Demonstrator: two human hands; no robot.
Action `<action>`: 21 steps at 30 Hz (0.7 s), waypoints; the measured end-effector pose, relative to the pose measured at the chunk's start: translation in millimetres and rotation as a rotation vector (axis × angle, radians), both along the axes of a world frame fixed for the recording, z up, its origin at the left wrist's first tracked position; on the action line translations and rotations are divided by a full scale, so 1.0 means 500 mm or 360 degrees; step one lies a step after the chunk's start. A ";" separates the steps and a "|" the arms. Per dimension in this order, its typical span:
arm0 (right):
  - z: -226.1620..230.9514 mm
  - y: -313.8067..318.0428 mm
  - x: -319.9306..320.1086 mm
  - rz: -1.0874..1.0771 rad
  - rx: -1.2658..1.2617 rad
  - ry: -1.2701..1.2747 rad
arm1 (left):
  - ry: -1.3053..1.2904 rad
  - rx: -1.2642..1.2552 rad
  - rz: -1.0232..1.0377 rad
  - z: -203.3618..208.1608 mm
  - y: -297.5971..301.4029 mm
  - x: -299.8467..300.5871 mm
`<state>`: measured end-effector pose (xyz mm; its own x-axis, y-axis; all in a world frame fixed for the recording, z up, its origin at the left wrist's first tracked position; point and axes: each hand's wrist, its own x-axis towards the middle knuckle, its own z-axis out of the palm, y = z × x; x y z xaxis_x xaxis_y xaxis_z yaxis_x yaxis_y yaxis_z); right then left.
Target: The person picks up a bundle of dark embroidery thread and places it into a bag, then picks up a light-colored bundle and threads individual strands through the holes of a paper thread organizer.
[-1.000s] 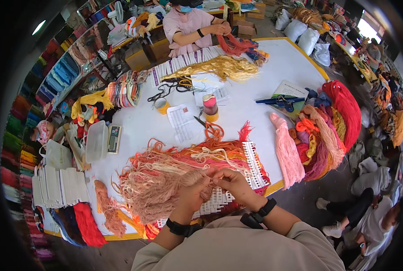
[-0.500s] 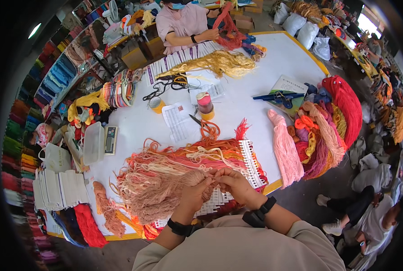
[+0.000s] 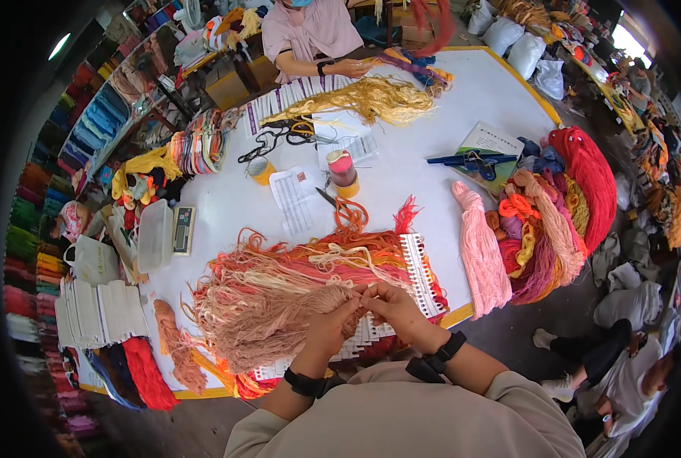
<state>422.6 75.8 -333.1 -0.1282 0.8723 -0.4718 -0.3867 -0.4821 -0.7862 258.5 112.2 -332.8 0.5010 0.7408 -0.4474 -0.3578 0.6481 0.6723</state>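
My left hand (image 3: pixel 331 324) is closed around the end of a dusty-pink yarn skein (image 3: pixel 272 324), whose loose strands spread leftward over the pile. Against it, my right hand (image 3: pixel 394 309) pinches at the tip of the same skein, fingertips meeting those of the left. The exact strands between the fingers are too small to make out. Under the skein lies a layered pile of red, orange and cream yarn (image 3: pixel 340 259), laid across white cards with a punched strip (image 3: pixel 424 276) along the right side.
To the right lie a pale pink skein (image 3: pixel 482 252) and a heap of coloured yarn (image 3: pixel 547 221). Scissors (image 3: pixel 327 197), a thread cone (image 3: pixel 343 174) and a paper sheet (image 3: pixel 292 202) are ahead. A scale (image 3: pixel 183 230) sits left. Across the table (image 3: pixel 401 164) works another person (image 3: pixel 310 38).
My hands stay pinched together at the skein's end, with only slight finger movement. Across the table, the other person has swung the red yarn up and rightward, while one hand rests lower near the yarn.
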 end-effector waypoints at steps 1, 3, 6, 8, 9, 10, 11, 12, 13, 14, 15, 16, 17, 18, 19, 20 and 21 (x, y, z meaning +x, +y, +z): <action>-0.007 0.000 0.002 0.0003 0.0000 0.0000 | 0.0007 0.0038 0.0000 0.000 -0.001 0.002; -0.017 0.001 0.003 -0.0003 0.0049 0.0005 | 0.0015 0.0042 0.0008 0.000 -0.003 0.006; -0.010 -0.001 0.011 -0.0070 -0.0031 0.0156 | 0.0048 0.0049 0.0014 -0.002 -0.006 0.007; -0.014 -0.003 0.019 -0.0086 -0.0063 0.0227 | 0.0074 0.0050 0.0012 -0.009 -0.008 0.001; -0.012 -0.002 0.020 -0.0102 -0.0093 0.0295 | 0.0171 -0.0010 -0.0008 -0.017 -0.008 -0.007; -0.007 -0.001 0.020 -0.0098 -0.0095 0.0296 | 0.0221 -0.0042 -0.0017 -0.030 -0.005 -0.011; 0.001 -0.002 0.019 -0.0057 -0.0090 0.0295 | 0.0270 -0.0074 -0.0025 -0.044 -0.003 -0.016; 0.005 -0.002 0.020 -0.0017 -0.0087 0.0293 | 0.0153 -0.0058 0.0022 -0.054 0.003 -0.013; 0.002 -0.003 0.021 -0.0015 -0.0093 0.0294 | 0.0036 -0.0042 0.0070 -0.062 0.006 -0.015; -0.003 -0.004 0.024 0.0120 -0.0119 0.0203 | 0.0038 -0.0050 0.0073 -0.068 0.011 -0.025; -0.010 -0.007 0.032 0.0242 -0.0151 0.0109 | 0.0018 -0.0194 0.0039 -0.056 0.028 -0.029; -0.025 -0.010 0.043 0.0244 -0.0166 0.0112 | 0.0002 -0.0339 0.0017 -0.047 0.038 -0.038; -0.046 -0.011 0.064 0.0239 -0.0055 -0.0019 | 0.0023 -0.0474 0.0060 -0.056 0.048 -0.045; -0.061 -0.014 0.091 0.0236 0.0053 -0.0148 | 0.0027 -0.0492 0.0063 -0.049 0.053 -0.063; -0.059 -0.018 0.127 0.0166 0.0124 -0.0353 | 0.0069 -0.0491 0.0081 -0.035 0.061 -0.092; -0.114 -0.031 0.175 -0.0159 0.0096 -0.0280 | 0.0106 -0.0483 0.0078 -0.025 0.076 -0.118; -0.154 -0.046 0.243 -0.0341 0.0059 -0.0198 | 0.0256 -0.0316 0.0264 -0.035 0.087 -0.163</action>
